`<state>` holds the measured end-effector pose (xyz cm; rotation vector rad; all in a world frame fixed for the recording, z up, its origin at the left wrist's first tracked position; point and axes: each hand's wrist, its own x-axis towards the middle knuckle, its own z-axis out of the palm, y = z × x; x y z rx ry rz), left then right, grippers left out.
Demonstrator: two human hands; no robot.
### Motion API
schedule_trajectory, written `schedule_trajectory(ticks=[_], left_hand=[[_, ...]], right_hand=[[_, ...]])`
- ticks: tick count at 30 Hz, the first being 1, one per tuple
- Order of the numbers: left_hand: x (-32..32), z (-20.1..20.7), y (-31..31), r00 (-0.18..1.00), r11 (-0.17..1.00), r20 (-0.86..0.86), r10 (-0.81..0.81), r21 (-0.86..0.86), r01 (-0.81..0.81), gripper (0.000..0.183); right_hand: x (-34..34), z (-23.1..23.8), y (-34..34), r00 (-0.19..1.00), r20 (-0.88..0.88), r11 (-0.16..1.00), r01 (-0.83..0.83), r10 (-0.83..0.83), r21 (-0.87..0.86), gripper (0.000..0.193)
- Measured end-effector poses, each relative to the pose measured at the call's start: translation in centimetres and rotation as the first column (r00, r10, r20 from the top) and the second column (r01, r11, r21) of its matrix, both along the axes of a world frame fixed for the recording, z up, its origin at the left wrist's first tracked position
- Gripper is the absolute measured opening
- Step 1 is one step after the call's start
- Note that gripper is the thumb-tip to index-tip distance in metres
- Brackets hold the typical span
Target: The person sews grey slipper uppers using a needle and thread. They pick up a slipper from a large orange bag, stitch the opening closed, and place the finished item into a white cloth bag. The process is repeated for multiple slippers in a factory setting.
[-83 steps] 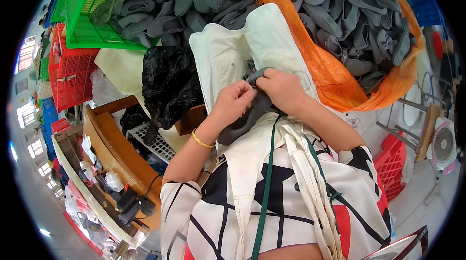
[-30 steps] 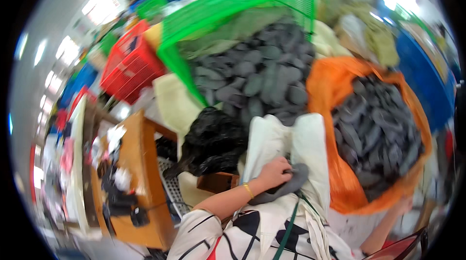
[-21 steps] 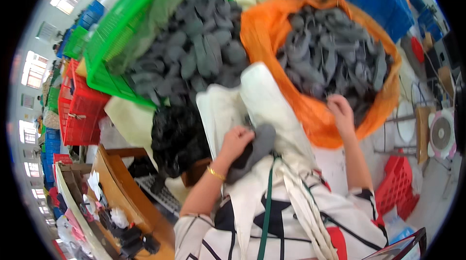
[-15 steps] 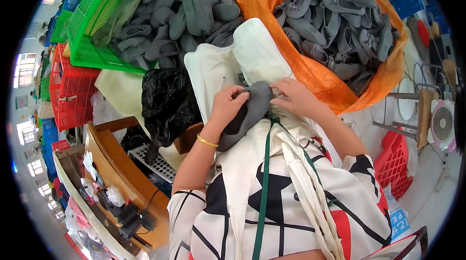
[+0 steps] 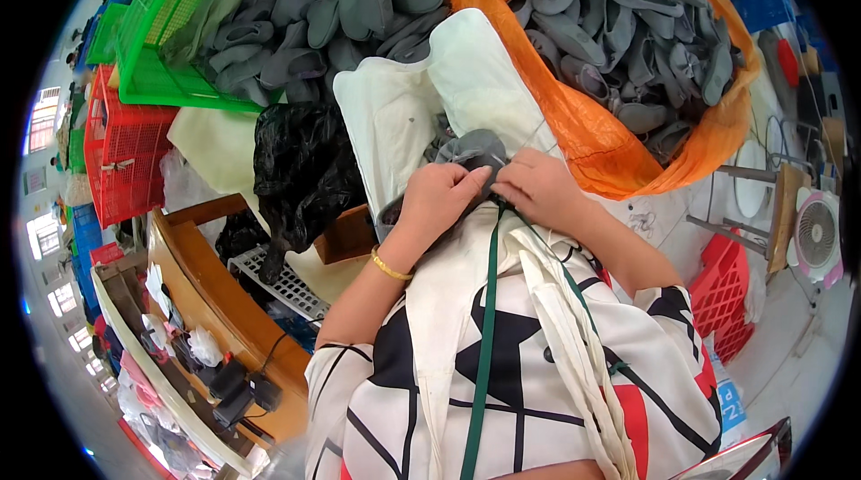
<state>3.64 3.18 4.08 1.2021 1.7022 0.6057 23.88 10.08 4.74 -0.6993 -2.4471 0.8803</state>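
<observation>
A grey cloth shoe (image 5: 480, 147) lies across my lap at the middle of the view, partly covered by my fingers. My left hand (image 5: 438, 199) is closed on it, thumb along the upper edge, with a gold bracelet (image 5: 389, 265) at the wrist. From the right, my right hand (image 5: 543, 189) pinches its fingertips together against the shoe's side, close to the left thumb. What sits between those fingertips is too small to tell. Beyond the shoe stands a white padded board (image 5: 475, 63). A dark green strap (image 5: 489, 319) hangs down over the white apron.
Many grey shoes fill a green crate (image 5: 143, 68) at the far left and an orange sack (image 5: 619, 171) at the far right. A black plastic bag (image 5: 300, 175) and a wooden desk (image 5: 215, 310) are at the left. A fan (image 5: 814, 229) and red basket (image 5: 722, 292) stand right.
The shoe has turned and drawn lower between my hands. My left hand has shifted right along it, and my right hand has come down closer to the left one.
</observation>
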Motion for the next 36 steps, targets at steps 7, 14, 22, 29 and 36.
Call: schedule_trajectory(ticks=[7,14,22,29,36], left_hand=[[-1.4,-1.5,-0.3,0.555,0.906,0.716,0.424,-0.334,-0.262,0.013],[-2.9,-0.5,-0.8,0.740,0.909,0.563,0.367,-0.386,-0.157,0.010],[-2.5,-1.5,-0.9,0.969,0.982,0.200,0.147,0.091,-0.167,0.010],[-2.3,-2.6,-1.1,0.796,0.941,0.504,0.335,-0.219,-0.258,0.013],[-0.4,-1.5,-1.7,0.989,0.889,-0.124,0.083,0.457,-0.017,0.008]], right_hand=[[-1.0,0.4,-0.9,0.990,-0.089,0.968,0.088,-0.111,-0.234,0.012],[-2.6,-0.6,0.6,0.999,-0.040,0.992,0.003,-0.008,-0.123,0.010],[-4.6,-2.2,1.8,0.996,0.094,0.982,-0.022,0.004,0.187,0.006],[-5.6,-3.0,0.5,0.990,-0.131,0.983,0.029,-0.053,-0.184,0.007],[-4.4,-3.5,1.1,0.920,-0.182,0.524,0.029,-0.347,-0.851,0.011]])
